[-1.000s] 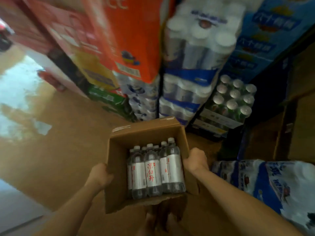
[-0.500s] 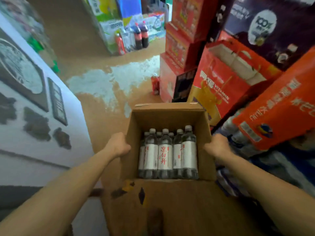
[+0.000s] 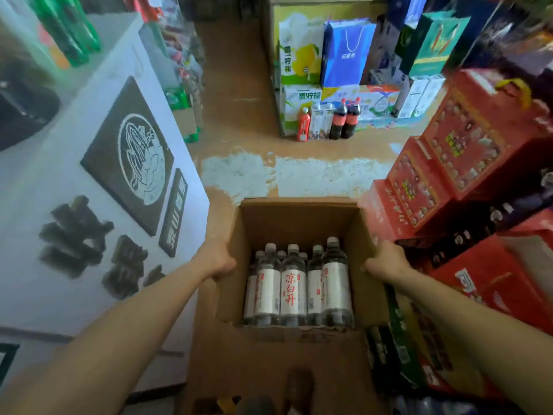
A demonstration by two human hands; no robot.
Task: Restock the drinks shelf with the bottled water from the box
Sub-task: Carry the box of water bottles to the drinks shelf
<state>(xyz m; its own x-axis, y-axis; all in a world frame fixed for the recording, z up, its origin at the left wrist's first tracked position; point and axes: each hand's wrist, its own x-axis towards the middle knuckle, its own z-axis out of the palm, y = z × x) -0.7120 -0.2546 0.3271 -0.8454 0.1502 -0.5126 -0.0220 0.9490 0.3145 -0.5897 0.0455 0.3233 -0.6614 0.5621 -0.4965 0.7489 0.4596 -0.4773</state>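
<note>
An open brown cardboard box [image 3: 299, 223] is held up in front of me, above the floor. Several clear water bottles [image 3: 291, 286] with white labels and red characters stand upright in its near half. My left hand [image 3: 217, 260] grips the box's left wall, fingers curled over the rim. My right hand [image 3: 386, 260] grips the right wall the same way. The fingertips inside and under the box are hidden.
A white cabinet [image 3: 98, 175] with dark graphics stands close on my left. Stacked red gift cartons [image 3: 443, 175] rise close on my right. Ahead, across tan floor [image 3: 239, 100], are juice and milk cartons [image 3: 302, 55] with cola bottles [image 3: 344, 118] in front.
The view has swung left from the stacked water packs to the aisle. Both hands keep hold of the box, which stays between them with the bottles unmoved inside.
</note>
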